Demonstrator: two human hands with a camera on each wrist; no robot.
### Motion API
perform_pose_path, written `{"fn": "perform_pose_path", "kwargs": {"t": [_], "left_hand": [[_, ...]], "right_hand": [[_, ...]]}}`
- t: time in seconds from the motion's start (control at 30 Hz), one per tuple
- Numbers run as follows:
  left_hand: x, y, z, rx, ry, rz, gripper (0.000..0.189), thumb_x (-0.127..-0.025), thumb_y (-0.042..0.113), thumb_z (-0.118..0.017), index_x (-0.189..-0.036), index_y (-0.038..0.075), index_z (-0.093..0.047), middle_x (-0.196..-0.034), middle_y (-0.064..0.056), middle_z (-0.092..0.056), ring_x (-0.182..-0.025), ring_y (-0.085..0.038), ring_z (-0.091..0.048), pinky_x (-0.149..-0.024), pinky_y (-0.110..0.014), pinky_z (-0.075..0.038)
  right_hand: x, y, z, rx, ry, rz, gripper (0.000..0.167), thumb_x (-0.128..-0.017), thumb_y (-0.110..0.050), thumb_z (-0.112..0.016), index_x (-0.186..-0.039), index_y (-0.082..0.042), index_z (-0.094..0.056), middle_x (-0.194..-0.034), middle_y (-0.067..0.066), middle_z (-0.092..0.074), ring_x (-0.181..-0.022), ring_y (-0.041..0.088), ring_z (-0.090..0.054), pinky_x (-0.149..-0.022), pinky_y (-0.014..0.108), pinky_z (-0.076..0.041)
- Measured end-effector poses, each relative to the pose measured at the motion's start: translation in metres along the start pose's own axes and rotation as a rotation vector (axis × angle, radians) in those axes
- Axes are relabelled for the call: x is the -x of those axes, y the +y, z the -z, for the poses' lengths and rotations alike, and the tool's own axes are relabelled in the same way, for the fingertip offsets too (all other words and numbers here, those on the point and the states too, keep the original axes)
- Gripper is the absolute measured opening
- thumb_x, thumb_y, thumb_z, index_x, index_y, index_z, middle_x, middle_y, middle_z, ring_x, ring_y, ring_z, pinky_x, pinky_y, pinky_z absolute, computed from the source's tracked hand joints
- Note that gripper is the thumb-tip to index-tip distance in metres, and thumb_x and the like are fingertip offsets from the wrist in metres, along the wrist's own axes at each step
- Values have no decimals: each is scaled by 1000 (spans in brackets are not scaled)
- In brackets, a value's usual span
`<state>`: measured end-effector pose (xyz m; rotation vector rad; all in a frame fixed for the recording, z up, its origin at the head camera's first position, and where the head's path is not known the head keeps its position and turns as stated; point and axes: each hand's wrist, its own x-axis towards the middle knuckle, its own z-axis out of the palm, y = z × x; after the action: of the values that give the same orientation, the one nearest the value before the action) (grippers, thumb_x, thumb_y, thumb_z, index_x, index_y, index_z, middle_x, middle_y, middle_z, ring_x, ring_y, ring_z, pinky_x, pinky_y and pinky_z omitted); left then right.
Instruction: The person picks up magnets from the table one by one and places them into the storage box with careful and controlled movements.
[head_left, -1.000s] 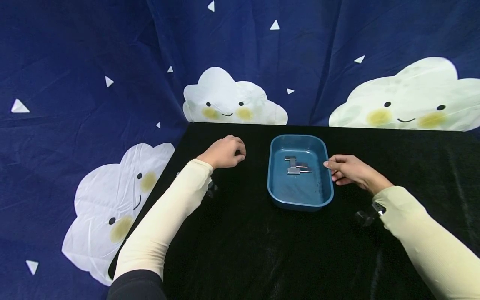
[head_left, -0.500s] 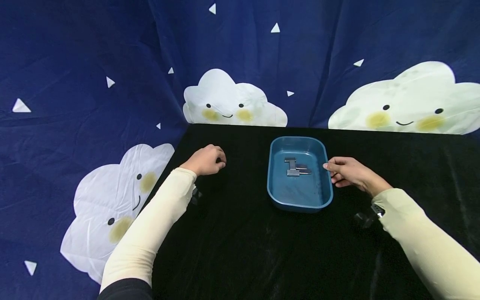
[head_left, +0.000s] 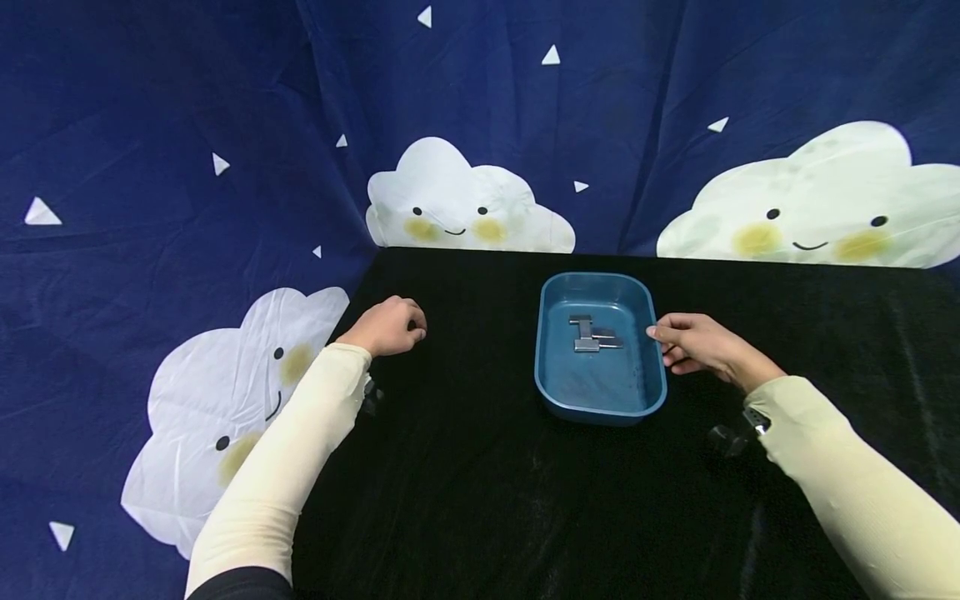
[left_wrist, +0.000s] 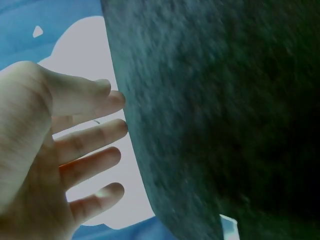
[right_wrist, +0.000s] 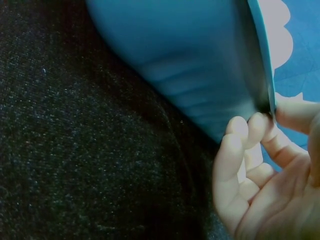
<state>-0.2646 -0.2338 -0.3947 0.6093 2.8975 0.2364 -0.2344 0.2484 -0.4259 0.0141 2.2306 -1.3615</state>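
A blue rectangular plastic tub (head_left: 600, 392) with rounded corners stands on a black cloth-covered table. Inside lie several small metal pieces (head_left: 587, 333), grey and shiny, close together; their kind is too small to tell. My right hand (head_left: 701, 346) pinches the tub's right rim between thumb and fingers, and the right wrist view shows the hand (right_wrist: 270, 170) at the tub's outer wall (right_wrist: 185, 55). Well to the left of the tub, my left hand (head_left: 390, 325) hovers over the table with loosely bent fingers and nothing in them. In the left wrist view, its fingers (left_wrist: 92, 140) are spread apart.
The black cloth (head_left: 465, 483) covers the whole tabletop. Behind it and along its left side hangs a dark blue curtain (head_left: 480, 83) printed with white clouds and triangles. A small dark camera sits at each wrist, below the pale sleeves.
My left hand has moved left, away from the tub, and slightly nearer to me. The right hand keeps its hold on the rim, and the tub and metal pieces stay in place.
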Motion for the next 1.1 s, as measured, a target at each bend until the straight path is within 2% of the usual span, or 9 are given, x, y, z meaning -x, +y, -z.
{"fn": "perform_pose_path", "kwargs": {"t": [0.17,0.33,0.43,0.57,0.8,0.97,1.1], "left_hand": [[4,-21,-8,-12,9,47,18,-93,19,-62,-101,10,-75,-118,-11,-69,-112,-30,-62,-97,-49,-51],[9,-41,-12,22,-3,110,21,-93,18,-60,-103,8,-75,-116,-15,-70,-108,-31,-65,-95,-50,-51],[13,-50,-13,29,13,115,22,-92,17,-59,-103,6,-75,-114,-18,-70,-105,-33,-65,-94,-51,-51],[16,-58,-13,40,31,104,21,-90,14,-59,-100,3,-74,-109,-19,-72,-99,-33,-65,-91,-50,-51],[20,-65,-13,75,-6,138,21,-90,14,-59,-101,2,-73,-108,-19,-71,-91,-27,-63,-89,-49,-51],[24,-73,-17,77,-1,152,20,-88,12,-59,-99,2,-72,-100,-17,-71,-85,-26,-61,-84,-46,-52],[28,-79,-20,74,17,172,18,-87,11,-60,-97,2,-72,-100,-18,-71,-87,-28,-63,-85,-47,-52]], "right_hand": [[2,-2,-1,0,1,2,30,-102,-37,-51,-112,-9,-52,-91,-1,-56,-79,11,-64,-74,31,-58],[3,-3,-2,5,0,1,31,-102,-37,-50,-113,-8,-52,-91,-2,-57,-79,11,-64,-74,31,-58],[3,-3,-1,4,-3,0,31,-102,-37,-51,-112,-9,-52,-91,-2,-57,-79,11,-64,-74,31,-58],[2,-3,-1,2,-4,1,29,-102,-37,-51,-111,-10,-53,-90,-2,-57,-78,11,-64,-74,31,-58],[0,-2,-1,3,1,2,25,-102,-38,-51,-105,-13,-54,-90,-2,-56,-78,11,-64,-74,32,-58],[-1,-1,-1,4,-1,-3,28,-102,-39,-51,-108,-12,-53,-91,-2,-57,-79,11,-64,-74,32,-58],[-1,-1,-1,6,-4,-10,30,-102,-39,-51,-111,-11,-53,-93,-2,-56,-80,11,-64,-75,32,-57]]}}
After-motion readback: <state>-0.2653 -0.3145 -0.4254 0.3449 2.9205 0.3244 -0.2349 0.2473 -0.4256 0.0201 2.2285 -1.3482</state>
